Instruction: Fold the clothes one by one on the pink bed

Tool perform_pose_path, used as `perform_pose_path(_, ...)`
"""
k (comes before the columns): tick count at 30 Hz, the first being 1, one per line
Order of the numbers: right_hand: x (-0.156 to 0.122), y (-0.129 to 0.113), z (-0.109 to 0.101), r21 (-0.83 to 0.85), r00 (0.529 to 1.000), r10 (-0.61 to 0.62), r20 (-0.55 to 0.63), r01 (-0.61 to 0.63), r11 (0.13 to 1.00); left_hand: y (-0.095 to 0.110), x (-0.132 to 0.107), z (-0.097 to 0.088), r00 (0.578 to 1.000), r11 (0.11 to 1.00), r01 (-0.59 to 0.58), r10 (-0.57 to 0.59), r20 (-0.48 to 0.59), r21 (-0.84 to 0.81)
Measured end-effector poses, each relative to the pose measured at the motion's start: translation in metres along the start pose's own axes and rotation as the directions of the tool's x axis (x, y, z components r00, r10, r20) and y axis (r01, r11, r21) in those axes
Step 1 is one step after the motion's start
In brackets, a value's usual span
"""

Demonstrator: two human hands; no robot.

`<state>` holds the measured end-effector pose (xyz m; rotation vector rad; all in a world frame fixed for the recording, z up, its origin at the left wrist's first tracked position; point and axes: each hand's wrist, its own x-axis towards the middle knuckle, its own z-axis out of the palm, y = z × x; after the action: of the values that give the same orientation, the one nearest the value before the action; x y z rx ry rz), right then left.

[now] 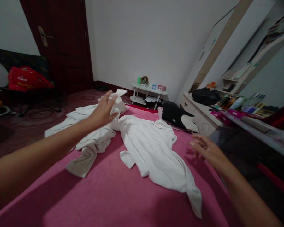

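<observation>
Mid pink blanket (109,192), right side: right hand (204,148) hovers with fingers loosely spread, holding nothing, just beside the flat white shirt (151,148). Far end of the blanket: left hand (104,108) pinches a bunched white cloth (118,101), raised above the blanket. Looks like the pick-up step. A clean lift would likely need the right hand on a shirt edge.

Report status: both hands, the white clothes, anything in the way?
Left hand shut on bunched end of crumpled white garment. Right hand open, empty, over pink bed edge. Second white garment spread between them.
</observation>
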<state>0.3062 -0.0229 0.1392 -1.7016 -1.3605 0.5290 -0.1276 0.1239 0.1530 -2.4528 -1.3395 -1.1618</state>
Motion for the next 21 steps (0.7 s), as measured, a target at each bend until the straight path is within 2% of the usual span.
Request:
perform_pose_path(1,-0.006,0.008,0.007,-0.158,0.997,-0.003,0.073,0.015,0.987,0.017,-0.018,0.007,0.99,0.993,-0.107,0.11,0.085,-0.042)
perform_pose_path(2,-0.013,0.015,0.013,-0.298,0.991,0.004,0.135,0.037,0.954,0.036,-0.039,0.012,0.962,0.976,-0.187,0.204,0.18,-0.11)
perform_pose_path(4,-0.028,0.029,0.018,-0.46,0.966,0.046,0.256,0.08,0.884,0.075,-0.08,0.019,0.859,0.938,-0.26,0.333,0.388,-0.23)
perform_pose_path(5,-0.035,0.033,0.019,-0.486,0.942,0.079,0.327,0.096,0.869,0.092,-0.098,0.021,0.785,0.92,-0.274,0.382,0.488,-0.279)
perform_pose_path(6,-0.041,0.037,0.019,-0.487,0.909,0.117,0.399,0.102,0.867,0.107,-0.113,0.022,0.727,0.906,-0.285,0.418,0.545,-0.314)
perform_pose_path(7,-0.046,0.039,0.018,-0.477,0.872,0.155,0.463,0.098,0.873,0.119,-0.124,0.024,0.687,0.897,-0.297,0.439,0.579,-0.327)
perform_pose_path(8,-0.051,0.04,0.018,-0.462,0.837,0.189,0.513,0.083,0.883,0.129,-0.132,0.026,0.669,0.894,-0.306,0.446,0.595,-0.326)
perform_pose_path(11,-0.057,0.039,0.02,-0.385,0.774,0.23,0.59,0.019,0.923,0.143,-0.139,0.037,0.695,0.913,-0.315,0.409,0.591,-0.26)
perform_pose_path(15,-0.056,0.035,0.02,-0.219,0.716,0.219,0.663,-0.094,0.971,0.145,-0.125,0.052,0.724,0.926,-0.284,0.378,0.577,-0.25)
perform_pose_path(17,-0.056,0.032,0.015,-0.183,0.701,0.251,0.668,-0.172,0.968,0.142,-0.115,0.05,0.78,0.921,-0.179,0.348,0.52,-0.347)
perform_pose_path(19,-0.056,0.03,0.007,-0.156,0.729,0.29,0.62,-0.248,0.956,0.135,-0.105,0.042,0.847,0.881,-0.022,0.267,0.459,-0.472)
perform_pose_path(21,-0.055,0.03,-0.001,-0.101,0.792,0.319,0.521,-0.314,0.944,0.122,-0.095,0.032,0.887,0.839,0.123,0.147,0.438,-0.53)
